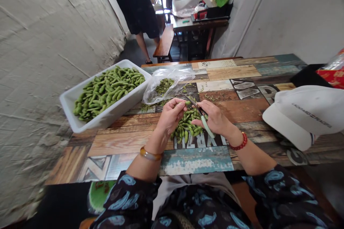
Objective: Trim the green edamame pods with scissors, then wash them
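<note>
Left hand (172, 112): In the head view, the worker's thumb and fingertips pinch 1 green pod (188, 102) above a patchwork-patterned table (118, 145).
Right hand (213, 114): Fingers wrap the pale-green handles of the scissors (206, 125), blades angled at the pod (whether they have closed on it is too small to tell).
Loose pods (185, 125): A heap spreads on the tabletop below the 2 hands.
White tub (115, 112): Filled with more green pods (110, 89), it sits on the worker's left.
Clear bag (182, 75): Just beside the tub, it holds small green scraps (163, 86); others dot the table.
Step in hand: Snipping an end off the pod, judging by the blades and the scraps.
Next move: The cut appears to call for a steady pinch, fingertips clear of the blades, and a short squeeze of the handles.
White cap (306, 111): It rests to the right, well apart from the cutting.
</note>
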`<state>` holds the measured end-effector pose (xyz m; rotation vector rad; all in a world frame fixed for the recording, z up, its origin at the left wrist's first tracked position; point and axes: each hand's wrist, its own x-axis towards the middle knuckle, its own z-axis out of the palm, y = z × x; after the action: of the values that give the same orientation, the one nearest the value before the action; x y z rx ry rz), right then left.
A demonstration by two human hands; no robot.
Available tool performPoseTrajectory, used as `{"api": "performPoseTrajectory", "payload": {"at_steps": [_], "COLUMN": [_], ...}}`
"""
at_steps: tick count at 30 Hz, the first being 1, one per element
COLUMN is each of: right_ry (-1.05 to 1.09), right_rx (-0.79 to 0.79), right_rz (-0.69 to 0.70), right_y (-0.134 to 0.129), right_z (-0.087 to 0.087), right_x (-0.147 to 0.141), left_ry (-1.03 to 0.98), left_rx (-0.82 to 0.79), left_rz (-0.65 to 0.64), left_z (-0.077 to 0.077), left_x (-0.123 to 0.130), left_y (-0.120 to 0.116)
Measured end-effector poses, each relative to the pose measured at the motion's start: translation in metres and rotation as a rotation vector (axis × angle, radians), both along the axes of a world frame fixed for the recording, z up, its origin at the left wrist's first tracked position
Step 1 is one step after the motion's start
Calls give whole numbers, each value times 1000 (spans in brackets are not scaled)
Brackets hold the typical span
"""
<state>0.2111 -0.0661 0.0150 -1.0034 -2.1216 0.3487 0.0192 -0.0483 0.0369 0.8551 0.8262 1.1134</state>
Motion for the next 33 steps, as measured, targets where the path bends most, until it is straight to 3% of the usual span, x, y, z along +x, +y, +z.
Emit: {"api": "performPoseTrajectory", "payload": {"at_steps": [20, 23, 28, 33], "right_ry": [-22, -133, -445, -559], "right_rx": [-11, -23, -86, -102], "right_rz": [24, -71, -386, -439], "right_y": [0, 6, 20, 19], "right_z": [2, -1, -12, -12], "right_x": [0, 14, 53, 55], "left_ry": [-9, -63, -223, -165], "left_rx": [38, 33, -88, -137], "left_rz": [-6, 42, 59, 66], "left_z": [1, 5, 7, 4], "left_x": [-2, -8, -22, -26], "left_y": [2, 7, 16, 20]}}
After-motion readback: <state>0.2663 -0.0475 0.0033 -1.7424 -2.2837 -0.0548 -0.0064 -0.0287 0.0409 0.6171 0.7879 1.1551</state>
